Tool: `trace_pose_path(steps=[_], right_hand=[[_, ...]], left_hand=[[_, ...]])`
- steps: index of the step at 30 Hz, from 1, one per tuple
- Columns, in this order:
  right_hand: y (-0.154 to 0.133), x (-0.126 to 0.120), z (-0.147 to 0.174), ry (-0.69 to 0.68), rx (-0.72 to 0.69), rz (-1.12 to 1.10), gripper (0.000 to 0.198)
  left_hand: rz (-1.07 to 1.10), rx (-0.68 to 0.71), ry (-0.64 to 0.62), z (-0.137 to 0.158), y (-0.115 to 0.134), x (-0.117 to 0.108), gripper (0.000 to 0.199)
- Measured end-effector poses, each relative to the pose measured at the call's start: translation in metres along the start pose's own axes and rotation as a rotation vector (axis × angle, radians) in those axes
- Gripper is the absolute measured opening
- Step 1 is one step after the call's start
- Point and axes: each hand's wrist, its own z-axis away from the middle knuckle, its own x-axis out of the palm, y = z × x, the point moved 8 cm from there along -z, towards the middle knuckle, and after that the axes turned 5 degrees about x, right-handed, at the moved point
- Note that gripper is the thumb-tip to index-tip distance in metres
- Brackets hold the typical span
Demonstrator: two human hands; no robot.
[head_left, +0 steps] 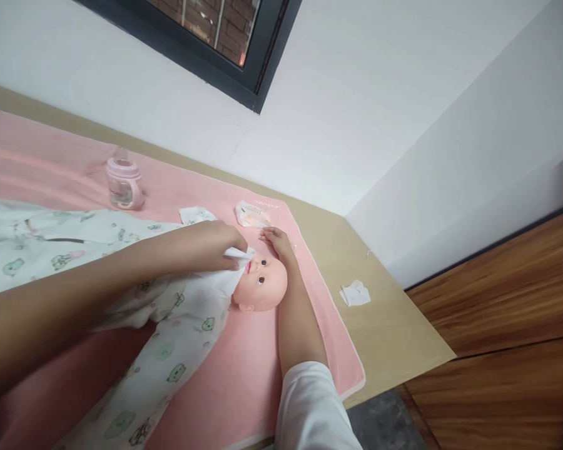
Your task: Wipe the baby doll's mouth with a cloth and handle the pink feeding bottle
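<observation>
The person's left hand (pixel 216 244) pinches a fold of soft, animal-printed white cloth (pixel 209 294) at the chin of a smooth, round-headed doll (pixel 265 290) lying on a pink blanket (pixel 216 387). The right hand (pixel 279 240), fingers loosely parted, reaches past its right side, near a crinkled plastic packet (pixel 252 214); farther left stands a clear, pink-topped bottle (pixel 122 186).

Right sleeve (pixel 309 406): ours is white, loose, lightly creased, bottom centre of the frame
Left forearm (pixel 89 284): bare to the left edge
Left hand (pixel 218 244), right hand (pixel 279 242): bare
</observation>
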Motion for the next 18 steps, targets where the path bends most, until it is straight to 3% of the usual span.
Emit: trace_pose_path(steps=[18], right_hand=[[0.0, 0.0, 0.0, 0.028, 0.027, 0.023, 0.008]], left_hand=[[-0.065, -0.086, 0.018, 0.001, 0.008, -0.012, 0.02]])
